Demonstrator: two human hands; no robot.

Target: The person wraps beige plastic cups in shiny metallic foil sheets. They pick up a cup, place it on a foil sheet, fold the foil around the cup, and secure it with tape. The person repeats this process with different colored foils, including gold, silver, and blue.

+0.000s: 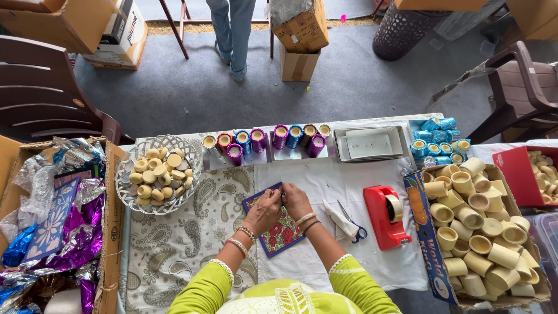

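Left hand [263,210], right hand [296,200], pinched together over floral mat [279,232]

Cloth-covered table [174,256] bears basket [125,189], tape dispenser [385,218], scissors [353,228], trays [370,144]

Beneath the hands, a blue-bordered red floral mat [283,232]; right of the right hand [296,200], a red tape dispenser [385,216] and blue-handled scissors [352,225]; left of the left hand [264,211], a white lattice basket [129,191] on grey paisley cloth [174,244].

Grey carpet [360,81], brown plastic chairs [40,87]
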